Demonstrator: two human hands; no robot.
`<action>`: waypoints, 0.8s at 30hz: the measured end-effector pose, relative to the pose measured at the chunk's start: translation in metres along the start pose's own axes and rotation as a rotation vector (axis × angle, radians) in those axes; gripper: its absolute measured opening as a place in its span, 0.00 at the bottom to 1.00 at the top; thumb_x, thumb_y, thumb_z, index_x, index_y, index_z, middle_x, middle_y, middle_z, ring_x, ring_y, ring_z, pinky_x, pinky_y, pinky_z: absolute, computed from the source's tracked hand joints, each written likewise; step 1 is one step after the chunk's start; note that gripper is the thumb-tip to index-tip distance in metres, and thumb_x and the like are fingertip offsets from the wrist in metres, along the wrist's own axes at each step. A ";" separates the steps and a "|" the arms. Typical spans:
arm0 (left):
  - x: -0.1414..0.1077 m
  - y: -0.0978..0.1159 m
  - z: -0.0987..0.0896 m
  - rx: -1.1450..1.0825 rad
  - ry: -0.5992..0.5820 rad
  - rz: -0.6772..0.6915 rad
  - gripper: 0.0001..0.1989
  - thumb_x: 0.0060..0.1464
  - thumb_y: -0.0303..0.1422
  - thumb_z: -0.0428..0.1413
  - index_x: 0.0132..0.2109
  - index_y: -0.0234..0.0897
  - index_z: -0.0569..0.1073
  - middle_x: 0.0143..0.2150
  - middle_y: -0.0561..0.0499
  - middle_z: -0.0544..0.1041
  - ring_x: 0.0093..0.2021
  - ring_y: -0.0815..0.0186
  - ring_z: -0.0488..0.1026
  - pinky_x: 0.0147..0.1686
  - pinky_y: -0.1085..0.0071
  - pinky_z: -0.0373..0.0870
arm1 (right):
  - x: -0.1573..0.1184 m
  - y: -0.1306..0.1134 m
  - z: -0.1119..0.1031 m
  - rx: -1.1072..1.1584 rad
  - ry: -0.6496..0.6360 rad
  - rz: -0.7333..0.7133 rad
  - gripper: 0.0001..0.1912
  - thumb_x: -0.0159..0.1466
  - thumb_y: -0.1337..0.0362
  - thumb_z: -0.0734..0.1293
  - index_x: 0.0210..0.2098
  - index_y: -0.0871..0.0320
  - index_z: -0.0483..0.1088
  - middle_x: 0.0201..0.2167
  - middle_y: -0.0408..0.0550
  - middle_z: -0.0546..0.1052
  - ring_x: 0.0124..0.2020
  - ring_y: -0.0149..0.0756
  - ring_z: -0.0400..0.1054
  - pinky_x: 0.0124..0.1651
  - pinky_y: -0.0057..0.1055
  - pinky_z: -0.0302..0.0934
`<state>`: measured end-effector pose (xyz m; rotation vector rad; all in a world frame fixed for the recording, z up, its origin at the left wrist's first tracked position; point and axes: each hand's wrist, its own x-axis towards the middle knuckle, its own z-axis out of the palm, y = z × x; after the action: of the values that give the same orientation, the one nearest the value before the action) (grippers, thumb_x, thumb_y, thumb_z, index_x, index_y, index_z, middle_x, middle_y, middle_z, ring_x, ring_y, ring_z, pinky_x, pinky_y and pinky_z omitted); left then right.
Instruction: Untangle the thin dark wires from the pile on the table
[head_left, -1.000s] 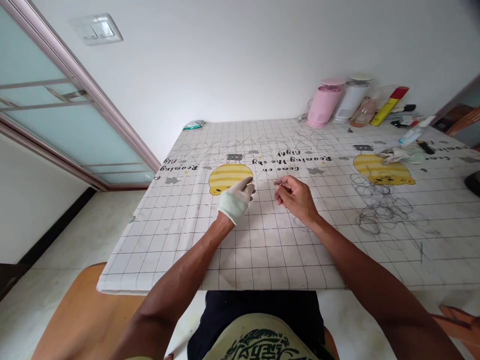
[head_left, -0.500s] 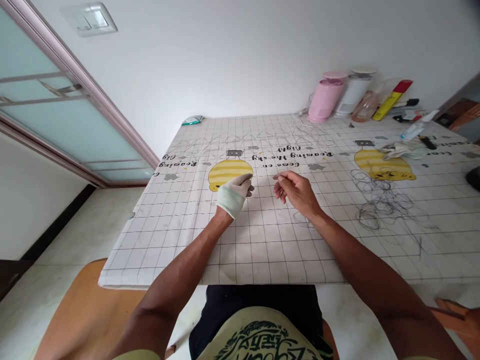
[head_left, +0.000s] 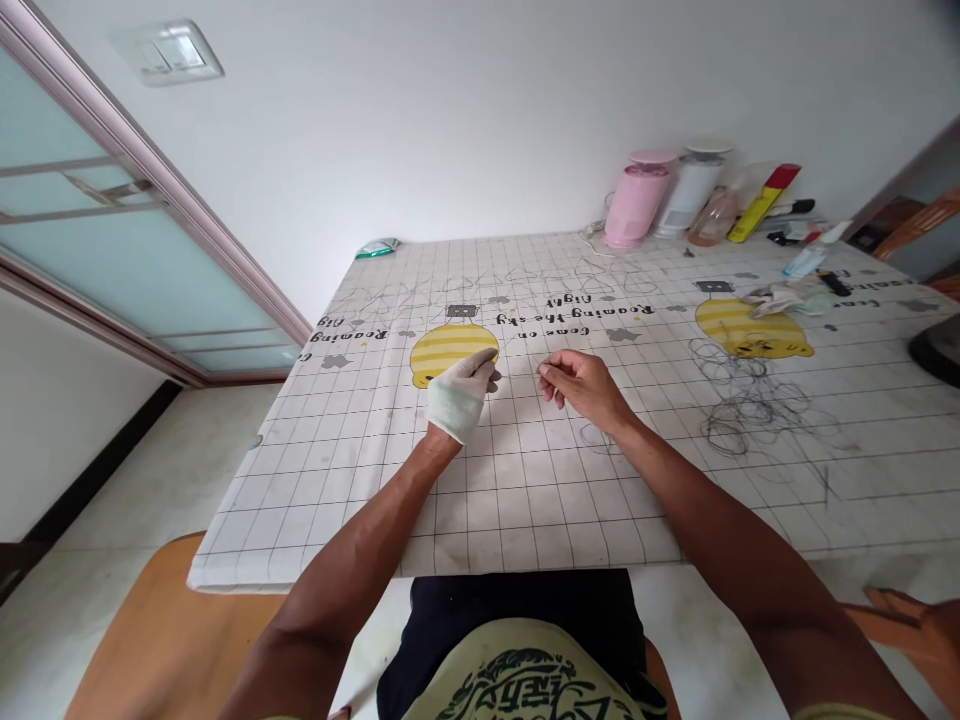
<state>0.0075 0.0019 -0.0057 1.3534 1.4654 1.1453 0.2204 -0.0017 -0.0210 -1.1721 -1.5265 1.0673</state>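
Fine wire (head_left: 541, 368) is pinched between the fingertips of the bare right hand (head_left: 581, 388), raised just above the table (head_left: 300, 500). The white-gloved left hand (head_left: 459, 397) is curled nearby, apart from the right; whether it grips anything is too fine to tell. Tangled wire loops (head_left: 742, 405) lie further right. At the far edge stand a lidded pink canister (head_left: 637, 205), a lidded white canister (head_left: 690, 190) and a translucent bottle (head_left: 712, 218) with something pale inside.

Frosted-glass sliding door (head_left: 112, 230) and pale floor (head_left: 135, 470) beyond the table's (head_left: 315, 480) left edge, a switch plate (head_left: 166, 52) high on the white wall (head_left: 450, 130).
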 end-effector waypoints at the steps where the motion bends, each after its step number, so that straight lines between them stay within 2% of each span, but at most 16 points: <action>1: 0.000 0.000 0.000 0.000 0.005 -0.003 0.17 0.63 0.35 0.55 0.54 0.40 0.82 0.36 0.53 0.84 0.33 0.70 0.80 0.45 0.73 0.77 | 0.000 0.000 0.000 -0.017 -0.005 -0.002 0.14 0.68 0.53 0.70 0.36 0.57 0.74 0.30 0.49 0.80 0.27 0.34 0.73 0.23 0.29 0.67; 5: 0.001 0.001 0.001 -0.011 -0.010 -0.023 0.18 0.63 0.35 0.55 0.55 0.39 0.81 0.35 0.52 0.84 0.33 0.69 0.80 0.43 0.73 0.77 | 0.000 0.002 0.004 -0.093 0.027 0.005 0.12 0.69 0.55 0.68 0.34 0.56 0.73 0.29 0.48 0.81 0.25 0.33 0.73 0.22 0.27 0.65; 10: -0.002 0.003 0.000 -0.040 -0.157 -0.059 0.18 0.64 0.42 0.55 0.52 0.36 0.81 0.38 0.47 0.84 0.32 0.67 0.79 0.36 0.72 0.77 | -0.002 0.004 0.008 -0.104 0.102 0.012 0.11 0.69 0.56 0.67 0.34 0.56 0.73 0.28 0.48 0.80 0.24 0.33 0.72 0.20 0.27 0.63; 13: -0.006 0.003 0.002 -0.092 -0.212 -0.083 0.19 0.66 0.44 0.53 0.49 0.35 0.80 0.40 0.45 0.84 0.32 0.67 0.79 0.35 0.72 0.76 | -0.002 0.004 0.008 -0.145 0.113 -0.014 0.11 0.69 0.56 0.67 0.33 0.55 0.71 0.28 0.47 0.80 0.24 0.33 0.73 0.21 0.27 0.64; 20: -0.003 -0.004 0.008 -0.193 -0.151 -0.137 0.13 0.63 0.35 0.55 0.47 0.33 0.80 0.33 0.48 0.82 0.28 0.70 0.76 0.32 0.74 0.74 | -0.001 0.012 0.010 -0.109 0.058 -0.011 0.09 0.70 0.56 0.66 0.39 0.55 0.72 0.32 0.48 0.81 0.26 0.34 0.75 0.22 0.27 0.66; 24: 0.005 -0.011 0.008 -0.227 -0.133 -0.143 0.13 0.62 0.36 0.56 0.47 0.33 0.80 0.30 0.49 0.80 0.25 0.70 0.74 0.29 0.74 0.71 | -0.004 0.013 0.015 -0.096 0.076 -0.062 0.11 0.69 0.55 0.67 0.44 0.55 0.74 0.33 0.49 0.81 0.28 0.35 0.75 0.25 0.29 0.69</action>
<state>0.0116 0.0072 -0.0181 1.1273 1.2737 1.0731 0.2091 -0.0047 -0.0368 -1.2091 -1.5588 0.9070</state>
